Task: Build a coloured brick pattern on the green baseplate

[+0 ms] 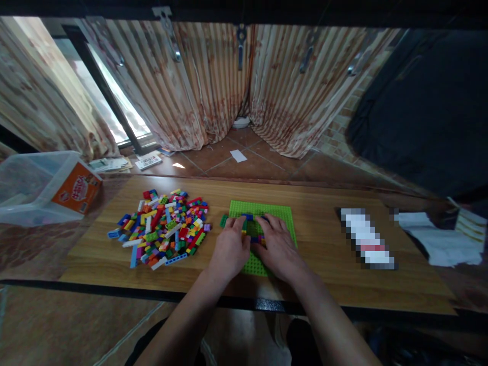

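Note:
A lime-green studded baseplate [263,207] lies on the wooden table under both hands. On it, blue, green, yellow and pink toy bricks [247,217] form a low structure, partly hidden by my fingers. My left hand [231,249] is closed on the left side of these bricks, thumb and fingers bent against them. From the right, my right hand [279,246] grips the other side of the structure with curled fingers. A dark green brick [223,220] shows by my left fingertips at the plate's left edge.
A heap of loose multicoloured bricks [163,229] spreads over the table's left part. A clear plastic bin [38,188] with an orange label stands beyond the left end. A blurred-out long object [368,239] lies on the right, with white paper [438,239] beyond it.

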